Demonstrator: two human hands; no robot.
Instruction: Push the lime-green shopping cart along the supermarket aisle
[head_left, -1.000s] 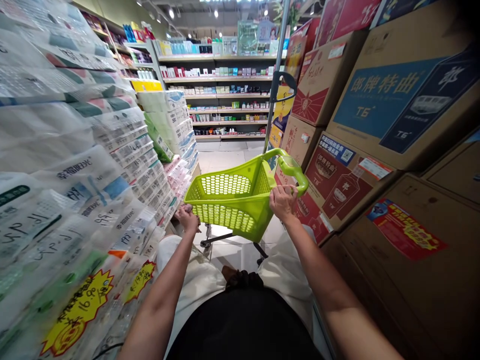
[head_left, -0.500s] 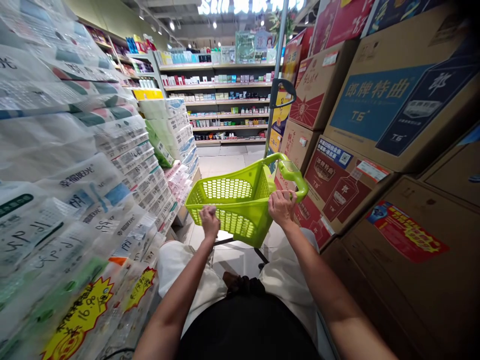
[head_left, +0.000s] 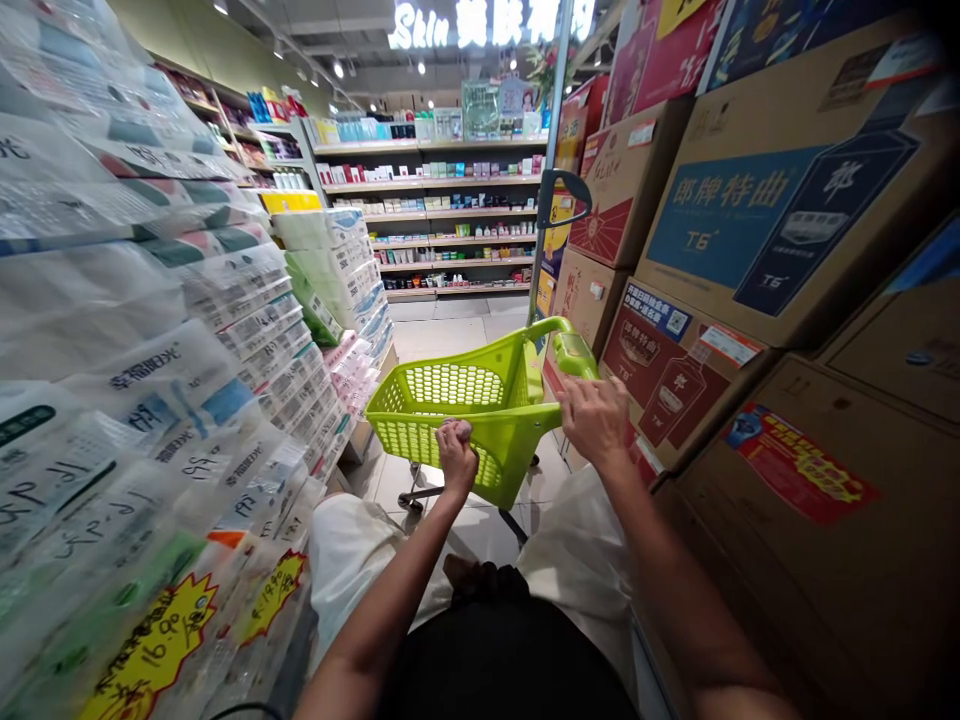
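Note:
A lime-green shopping cart basket (head_left: 442,385) with perforated walls stands in front of my knees on a wheeled metal frame. My right hand (head_left: 596,420) lies over the near end of its green handle (head_left: 574,355), fingers bent onto it. Against the near wall, just below the rim, is my left hand (head_left: 457,458), closed into a fist. A small pinkish-grey bit shows at its top, too small to name. Nothing is visible inside the part of the basket I can see.
Wrapped paper packs (head_left: 240,320) are piled high at left. Stacked liquor cartons (head_left: 720,220) wall the right side. A metal pole with a dark handle (head_left: 562,198) rises behind the cart. Product shelves (head_left: 435,215) stand beyond the tiled floor (head_left: 439,328).
My left hand has moved right along the basket's near side. The right hand has shifted right, from the rim corner onto the handle end. The cart has turned slightly, showing a wheel.

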